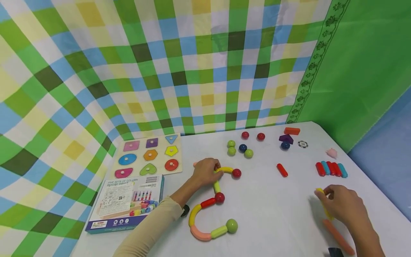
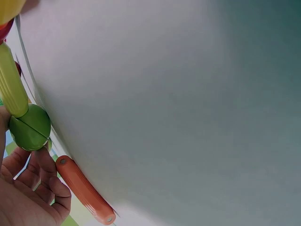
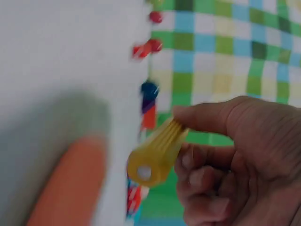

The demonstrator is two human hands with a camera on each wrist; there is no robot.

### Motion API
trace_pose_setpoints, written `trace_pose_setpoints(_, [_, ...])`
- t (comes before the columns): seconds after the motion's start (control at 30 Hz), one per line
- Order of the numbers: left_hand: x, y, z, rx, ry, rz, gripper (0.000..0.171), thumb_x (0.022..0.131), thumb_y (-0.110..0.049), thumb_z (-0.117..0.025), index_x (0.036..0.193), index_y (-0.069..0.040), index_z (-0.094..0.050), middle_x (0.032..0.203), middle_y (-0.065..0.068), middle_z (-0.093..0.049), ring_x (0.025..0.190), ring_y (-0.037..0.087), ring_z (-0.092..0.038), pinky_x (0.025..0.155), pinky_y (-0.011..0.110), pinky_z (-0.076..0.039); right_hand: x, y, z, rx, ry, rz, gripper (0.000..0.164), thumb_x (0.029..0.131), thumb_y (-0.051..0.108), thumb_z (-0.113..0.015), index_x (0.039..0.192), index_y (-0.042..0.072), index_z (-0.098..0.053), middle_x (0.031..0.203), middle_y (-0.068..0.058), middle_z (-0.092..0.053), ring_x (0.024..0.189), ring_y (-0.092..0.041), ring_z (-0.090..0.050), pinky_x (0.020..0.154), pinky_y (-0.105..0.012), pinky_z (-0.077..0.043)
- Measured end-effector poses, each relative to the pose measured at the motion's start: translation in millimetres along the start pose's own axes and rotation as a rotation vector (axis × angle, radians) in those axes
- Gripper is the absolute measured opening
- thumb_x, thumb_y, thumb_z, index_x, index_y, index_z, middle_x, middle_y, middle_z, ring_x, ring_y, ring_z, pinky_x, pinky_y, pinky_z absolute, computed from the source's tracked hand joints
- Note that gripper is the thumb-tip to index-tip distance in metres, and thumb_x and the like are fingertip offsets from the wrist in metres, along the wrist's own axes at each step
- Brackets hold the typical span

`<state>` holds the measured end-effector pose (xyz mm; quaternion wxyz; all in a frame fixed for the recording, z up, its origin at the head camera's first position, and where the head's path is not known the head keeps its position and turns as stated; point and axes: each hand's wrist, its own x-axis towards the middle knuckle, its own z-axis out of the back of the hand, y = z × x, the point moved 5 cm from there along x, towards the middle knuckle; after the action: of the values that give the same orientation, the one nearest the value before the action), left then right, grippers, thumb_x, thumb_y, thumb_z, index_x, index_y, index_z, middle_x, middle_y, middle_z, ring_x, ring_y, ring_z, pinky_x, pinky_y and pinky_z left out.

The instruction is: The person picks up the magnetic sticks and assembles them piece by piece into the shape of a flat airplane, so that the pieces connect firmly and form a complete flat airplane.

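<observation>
Pinched above the surface [image 1: 257, 214] by the right fingers [image 3: 186, 160], the yellow rod [image 3: 157, 153] is judged light, rigid, slightly slippery, best gripped mid-length; the green ball [image 2: 30, 127] is held by the left fingers [image 2: 44, 162].

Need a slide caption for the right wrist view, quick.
Right hand pinching a yellow stick, checkered cloth behind.

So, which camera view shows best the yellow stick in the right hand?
The right wrist view: the yellow stick is large there, its ridges and one end visible. The head view shows it small, partly hidden by the right hand. The left wrist view lacks it.
</observation>
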<state>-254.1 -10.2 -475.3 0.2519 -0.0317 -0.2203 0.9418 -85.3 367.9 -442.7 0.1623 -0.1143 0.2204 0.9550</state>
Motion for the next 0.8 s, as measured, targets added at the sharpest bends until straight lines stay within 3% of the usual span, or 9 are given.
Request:
trace_pose_setpoints(0.13, [0.2,2.4,-2.2,-0.001,0.012,0.013,0.020,0.084,-0.036,-0.069,0.090,-0.018,-0.066,0.071,-0.008,-0.053,0.068,0.009,-0.049,0.062,0.022,-0.042,12.6,59.9,-9.6,0.119,-0.009,0.182,0.051,0.087,0.047,-0.064,0.104,-0.001,-0.064,0.078,-0.005,-0.056,0.071,-0.021,-0.050,0.055,-0.031,-0.044])
trace_pose_setpoints(0.23, [0.3,4.6,-3.4,0.000,0.014,0.016,0.020,0.084,-0.037,-0.069,0.090,-0.018,-0.066,0.071,-0.009,-0.053,0.068,0.009,-0.049,0.062,0.022,-0.042,26.0,104.3,-32.8,0.222,0.071,0.315,0.038,0.088,0.043,-0.064,0.098,0.006,-0.067,0.076,-0.003,-0.056,0.073,-0.020,-0.050,0.056,-0.029,-0.044])
trace_pose_setpoints(0.3, [0.3,5.7,-3.7,0.000,0.011,0.012,0.019,0.084,-0.037,-0.069,0.089,-0.019,-0.065,0.071,-0.009,-0.053,0.068,0.009,-0.049,0.062,0.022,-0.042,35.9,128.3,-53.0,0.287,0.148,0.352,0.032,0.089,0.040,-0.064,0.092,0.008,-0.068,0.074,-0.003,-0.056,0.070,-0.020,-0.051,0.056,-0.027,-0.043])
trace_pose_setpoints(0.4, [0.7,5.9,-4.6,-0.003,0.004,0.006,0.019,0.083,-0.036,-0.069,0.089,-0.019,-0.065,0.071,-0.009,-0.053,0.068,0.009,-0.049,0.062,0.022,-0.042,49.2,151.8,-83.9,0.349,0.244,0.331,0.028,0.088,0.038,-0.066,0.085,0.010,-0.067,0.070,-0.004,-0.056,0.063,-0.019,-0.052,0.054,-0.026,-0.043])
trace_pose_setpoints(0.5, [1.3,3.7,-6.0,-0.001,0.000,0.002,0.019,0.083,-0.036,-0.069,0.088,-0.019,-0.065,0.070,-0.009,-0.053,0.068,0.009,-0.049,0.061,0.022,-0.042,57.2,162.6,-104.9,0.359,0.273,0.259,0.028,0.088,0.038,-0.066,0.085,0.011,-0.066,0.068,-0.005,-0.056,0.058,-0.018,-0.052,0.052,-0.026,-0.042])
trace_pose_setpoints(0.63, [2.5,0.2,-6.1,0.007,-0.001,-0.006,0.019,0.083,-0.037,-0.069,0.088,-0.019,-0.065,0.070,-0.009,-0.053,0.067,0.009,-0.049,0.061,0.022,-0.042,62.3,167.6,-113.3,0.360,0.242,0.180,0.030,0.086,0.040,-0.068,0.087,0.010,-0.065,0.070,-0.005,-0.057,0.056,-0.019,-0.052,0.051,-0.026,-0.043])
trace_pose_setpoints(0.8, [4.3,0.1,-4.3,0.013,0.001,-0.002,0.020,0.084,-0.037,-0.070,0.090,-0.019,-0.065,0.070,-0.009,-0.053,0.068,0.009,-0.049,0.062,0.022,-0.042,62.8,172.7,-113.1,0.371,0.208,0.165,0.032,0.086,0.041,-0.068,0.088,0.009,-0.065,0.070,-0.006,-0.057,0.056,-0.019,-0.051,0.051,-0.026,-0.043])
